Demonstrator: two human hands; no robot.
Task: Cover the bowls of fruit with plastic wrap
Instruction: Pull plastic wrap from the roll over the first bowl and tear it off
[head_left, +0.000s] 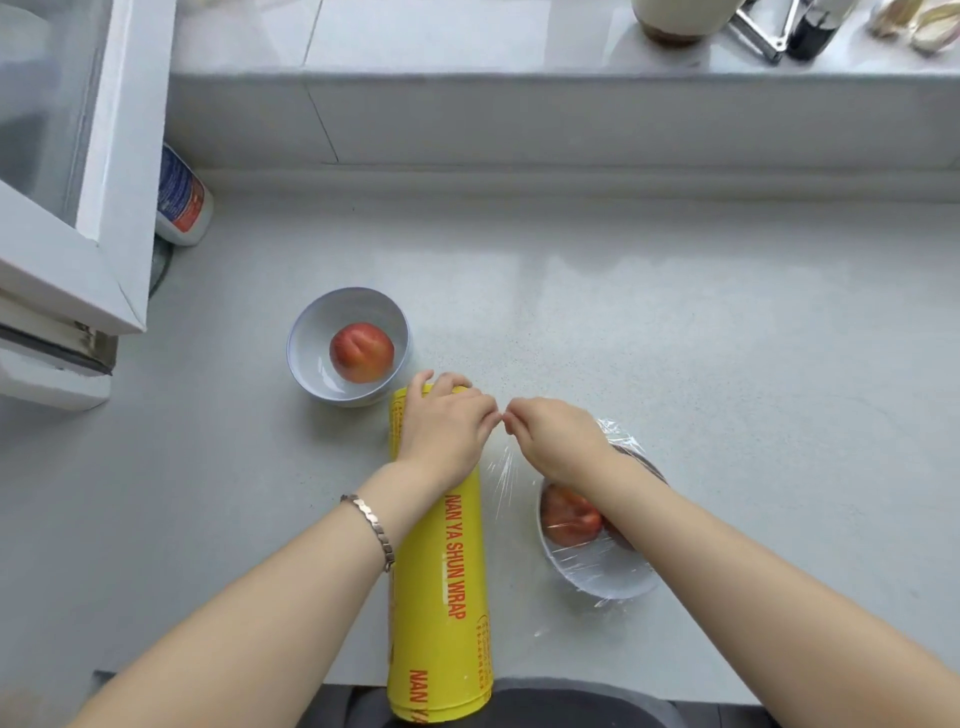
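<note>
A yellow plastic wrap box (441, 597) lies lengthwise on the grey counter, its near end over the counter edge. My left hand (444, 428) grips its far end. My right hand (556, 439) pinches the stretched clear film (504, 478) beside the box, fingertips almost touching the left hand's. To the right, a white bowl (608, 571) with a red fruit (569, 517) sits under film, partly hidden by my right forearm. An uncovered white bowl (317, 338) with a red fruit (362, 352) stands at the far left of the box.
An open white window frame (78, 208) juts in at the left, with a white bottle (182, 200) behind it. A raised ledge (519, 119) runs along the back, carrying a jar (675, 21), a metal tool (763, 31) and garlic (924, 26).
</note>
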